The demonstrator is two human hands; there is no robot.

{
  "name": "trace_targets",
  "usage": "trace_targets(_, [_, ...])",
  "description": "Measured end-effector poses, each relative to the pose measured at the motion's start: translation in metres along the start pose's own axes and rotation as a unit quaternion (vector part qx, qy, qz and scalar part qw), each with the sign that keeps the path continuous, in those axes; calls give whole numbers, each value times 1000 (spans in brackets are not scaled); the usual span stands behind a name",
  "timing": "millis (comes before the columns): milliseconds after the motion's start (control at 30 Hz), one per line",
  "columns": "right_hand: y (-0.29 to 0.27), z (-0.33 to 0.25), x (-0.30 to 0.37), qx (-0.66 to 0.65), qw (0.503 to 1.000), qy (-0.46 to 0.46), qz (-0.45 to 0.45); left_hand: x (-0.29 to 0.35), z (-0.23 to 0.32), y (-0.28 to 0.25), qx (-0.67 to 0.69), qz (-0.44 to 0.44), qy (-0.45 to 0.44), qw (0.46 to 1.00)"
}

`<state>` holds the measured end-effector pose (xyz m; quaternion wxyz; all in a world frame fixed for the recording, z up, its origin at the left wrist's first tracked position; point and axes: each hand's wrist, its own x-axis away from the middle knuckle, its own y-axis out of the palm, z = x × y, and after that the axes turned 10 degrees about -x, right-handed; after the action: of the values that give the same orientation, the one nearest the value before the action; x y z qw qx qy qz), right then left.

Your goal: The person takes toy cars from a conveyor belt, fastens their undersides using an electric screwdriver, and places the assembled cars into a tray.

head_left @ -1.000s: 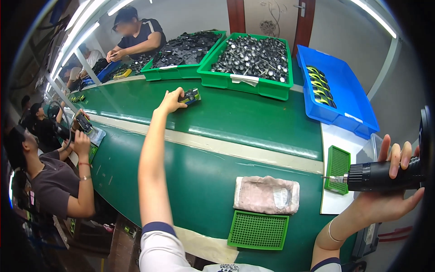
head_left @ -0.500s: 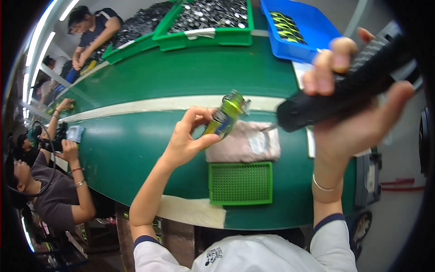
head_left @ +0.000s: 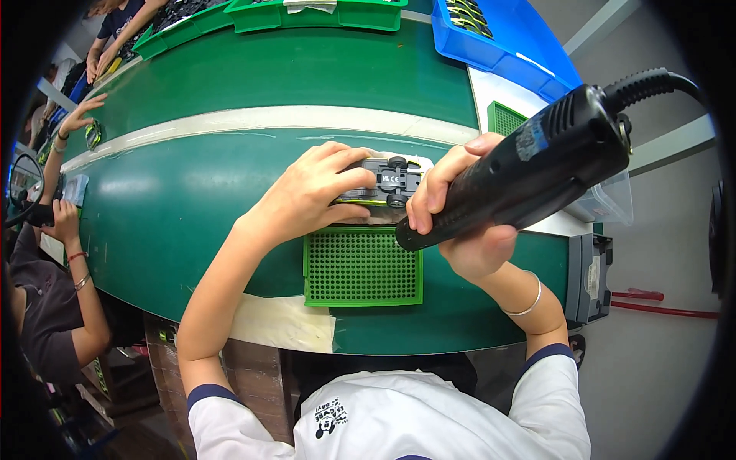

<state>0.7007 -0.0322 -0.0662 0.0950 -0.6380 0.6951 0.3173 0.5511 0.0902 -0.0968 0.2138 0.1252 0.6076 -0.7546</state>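
Note:
A toy car (head_left: 392, 181) lies wheels up, its dark underside and black wheels showing and a yellow-green edge along its body. My left hand (head_left: 307, 192) is closed around one end of it, pressing it down on a folded pale cloth that is mostly hidden. My right hand (head_left: 484, 251) grips a thick black electric screwdriver (head_left: 529, 165), its cord running off the upper end. The tool slants down toward the car, and its tip is hidden from view. Just nearer than the car sits a green perforated tray (head_left: 364, 268).
Green bins (head_left: 322, 18) of parts and a blue bin (head_left: 498, 47) holding yellow-black pieces stand at the far side. A second green tray (head_left: 506, 119) and a clear container (head_left: 606, 201) are at the right. Co-workers' arms (head_left: 73, 123) reach over the table at left.
The toy car has come down from mid-air onto the cloth and been turned wheels up. My right hand has brought the screwdriver leftward, close to it. The view has shifted.

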Motion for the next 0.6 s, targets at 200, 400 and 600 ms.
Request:
trace_targets(200, [-4,15,2,-93,995,-27,6,3,-1,0,-7,-4,7,1000])
trace_targets(400, [-7,21,4,-104,994,-40,-10,4,-3,4,4,13,1,1000])
trace_targets(600, [-4,17,4,-97,993,-54,-29,2,-5,9,4,37,9,999])
